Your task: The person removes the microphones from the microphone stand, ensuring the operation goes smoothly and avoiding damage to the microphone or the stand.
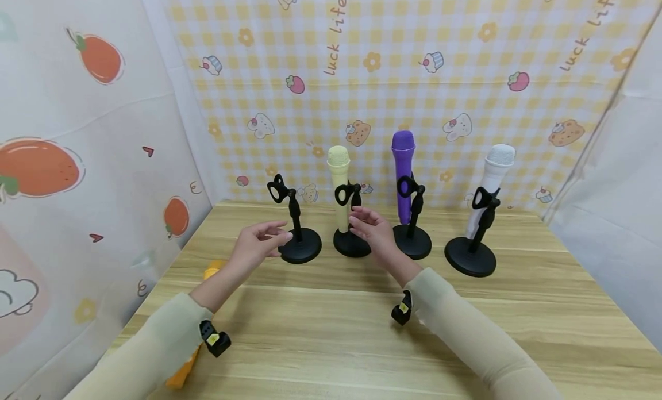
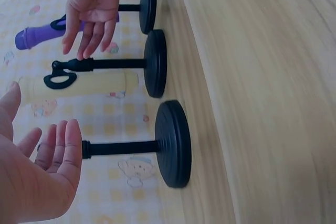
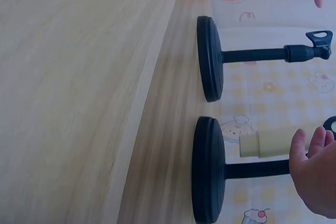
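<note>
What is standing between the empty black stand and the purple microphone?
The cream microphone in its own black stand stands between the empty stand and the purple microphone, clearest in the head view.

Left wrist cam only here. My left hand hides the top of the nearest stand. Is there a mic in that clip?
Observer: No. In the head view the leftmost stand has a bare clip. The left hand is beside it, holding nothing.
Operator: Is the right hand gripping anything?
Observer: No. The right hand is open, its fingers just in front of the cream microphone in the next stand.
Operator: Any loose mic on the table?
Observer: An orange object lies by the left forearm, partly hidden. I can't tell what it is.
</note>
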`<state>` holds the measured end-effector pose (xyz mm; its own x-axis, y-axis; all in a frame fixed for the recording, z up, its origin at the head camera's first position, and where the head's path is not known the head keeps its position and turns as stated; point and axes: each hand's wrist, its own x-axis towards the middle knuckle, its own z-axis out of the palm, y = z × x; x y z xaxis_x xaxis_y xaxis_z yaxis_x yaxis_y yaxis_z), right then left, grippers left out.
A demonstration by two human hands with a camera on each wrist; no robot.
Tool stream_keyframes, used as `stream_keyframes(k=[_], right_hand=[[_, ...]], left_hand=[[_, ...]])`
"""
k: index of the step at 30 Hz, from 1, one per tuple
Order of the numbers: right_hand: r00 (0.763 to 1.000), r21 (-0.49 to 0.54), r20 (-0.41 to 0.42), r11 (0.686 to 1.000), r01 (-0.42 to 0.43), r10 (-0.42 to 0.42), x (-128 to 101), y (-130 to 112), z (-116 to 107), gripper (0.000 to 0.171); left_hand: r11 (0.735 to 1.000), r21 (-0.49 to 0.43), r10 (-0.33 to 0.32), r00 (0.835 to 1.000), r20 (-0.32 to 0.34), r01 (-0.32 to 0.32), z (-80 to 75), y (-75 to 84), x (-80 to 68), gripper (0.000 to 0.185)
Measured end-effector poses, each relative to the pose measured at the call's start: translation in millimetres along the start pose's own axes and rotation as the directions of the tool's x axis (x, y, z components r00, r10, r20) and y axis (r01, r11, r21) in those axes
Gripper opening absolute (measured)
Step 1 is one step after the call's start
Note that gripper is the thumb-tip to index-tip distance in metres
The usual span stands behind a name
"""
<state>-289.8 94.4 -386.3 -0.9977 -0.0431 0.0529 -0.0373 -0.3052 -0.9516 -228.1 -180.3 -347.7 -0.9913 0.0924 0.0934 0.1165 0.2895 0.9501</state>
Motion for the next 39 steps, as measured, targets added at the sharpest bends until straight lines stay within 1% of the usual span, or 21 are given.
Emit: stream_keyframes(k=[3, 7, 9, 10, 13, 15, 16, 17, 20, 26, 30, 33, 36, 39], right_hand=[[1.0, 0.004, -0.005, 1.0, 0.0, 0.0, 0.8, -0.5, -4.4, 0.037], [1.0, 0.022, -0.021, 1.0, 0.011, -0.01, 3.0, -0.6, -10.3, 0.037], [0.999, 0.028, -0.035, 1.0, 0.015, -0.014, 4.6, -1.1, -13.1, 0.037], [0.999, 0.028, -0.04, 0.999, 0.015, -0.014, 5.6, -1.1, -14.5, 0.038], [0.998, 0.019, -0.057, 1.0, 0.018, -0.017, 9.0, -0.7, -17.7, 0.042], [0.997, 0.01, -0.068, 1.0, 0.026, -0.025, 11.6, 0.7, -19.8, 0.043], [0.997, 0.005, -0.074, 1.0, 0.031, -0.03, 12.9, 1.6, -20.8, 0.043], [0.996, -0.002, -0.08, 0.999, 0.036, -0.036, 14.2, 2.3, -21.6, 0.043], [0.994, -0.022, -0.094, 0.999, 0.046, -0.048, 18.3, 4.6, -24.4, 0.043], [0.994, -0.027, -0.106, 0.999, 0.038, -0.041, 26.2, 5.6, -25.9, 0.045], [0.994, -0.042, -0.094, 0.998, 0.047, -0.05, 31.1, 5.4, -24.6, 0.046], [0.995, -0.053, -0.084, 0.997, 0.054, -0.059, 34.1, 5.7, -23.8, 0.046], [0.995, -0.043, -0.078, 0.998, 0.055, -0.059, 36.8, 5.9, -23.6, 0.046], [0.996, -0.022, -0.077, 0.998, 0.051, -0.052, 39.5, 5.6, -23.6, 0.048]], left_hand=[[1.0, -0.024, 0.017, 1.0, 0.01, -0.017, 7.5, 1.2, 3.6, 0.056], [0.998, -0.053, 0.04, 0.999, 0.0, -0.04, 17.8, 3.9, 9.4, 0.055], [0.996, -0.082, 0.038, 0.999, -0.008, -0.039, 22.9, 6.8, 12.4, 0.052], [0.995, -0.093, 0.034, 0.999, -0.008, -0.035, 25.1, 12.6, 11.5, 0.05], [0.992, -0.124, 0.034, 0.999, -0.012, -0.035, 31.6, 16.8, 17.2, 0.048], [0.989, -0.136, 0.047, 0.999, -0.019, -0.049, 36.4, 19.1, 21.0, 0.048], [0.989, -0.139, 0.055, 0.998, -0.025, -0.058, 39.1, 20.1, 23.1, 0.047], [0.986, -0.147, 0.068, 0.997, -0.035, -0.072, 41.9, 16.8, 27.7, 0.047], [0.98, -0.171, 0.09, 0.994, -0.056, -0.098, 50.9, 19.7, 33.5, 0.044], [0.975, -0.184, 0.107, 0.989, -0.1, -0.124, 65.1, 22.8, 47.8, 0.043], [0.973, -0.186, 0.111, 0.985, -0.135, -0.135, 71.3, 23.5, 58.1, 0.046], [0.967, -0.195, 0.133, 0.978, -0.161, -0.164, 75.2, 24.8, 65.3, 0.046], [0.958, -0.208, 0.157, 0.97, -0.185, -0.195, 79.1, 26.4, 72.6, 0.044], [0.951, -0.227, 0.165, 0.965, -0.203, -0.21, 82.5, 27.4, 80.5, 0.043]])
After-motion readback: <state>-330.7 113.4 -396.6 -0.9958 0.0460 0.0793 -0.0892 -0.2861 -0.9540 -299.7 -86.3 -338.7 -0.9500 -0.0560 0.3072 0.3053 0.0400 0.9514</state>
